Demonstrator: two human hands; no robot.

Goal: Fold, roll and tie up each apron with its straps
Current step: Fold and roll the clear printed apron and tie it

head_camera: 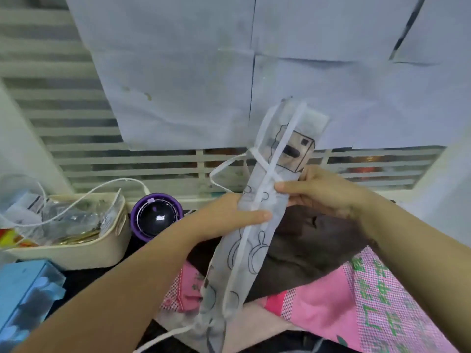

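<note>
You are at the tying stage. The white apron (257, 240), thin and printed with line-drawn kitchenware, is already gathered into a long narrow bundle. You hold it in the air, slanting from low near your lap up toward the paper sheets (178, 72) on the slatted grille (76, 159).

Your left hand (229, 215) grips the bundle at its middle, thumb laid across the front. Your right hand (323, 192) pinches its right edge just above, with the thumb tip beside the strap (265, 164). The two hands are close together but not touching.

The strap runs lengthwise up the bundle and crosses it once on a slant above your hands. A slack loop (216, 174) stands out to the left. A loose tail (165, 336) trails off the bottom end.

The bundle looks long rather than compact, so I judge it needs shortening or more turns of strap before a knot will hold. The next move calls for taking up that slack loop while your left thumb pins the crossing. The fabric seems light and slippery, so any easing of the grip may let the wrap spring open.

Below lie a brown cloth (311, 245) and a pink checked cloth (356, 301), likely further aprons. On your left, the cream basket (76, 256), the purple-rimmed round object (156, 216) and the blue box (23, 296) crowd the edge. The freer room is up and to the right, so swing the strap there.
</note>
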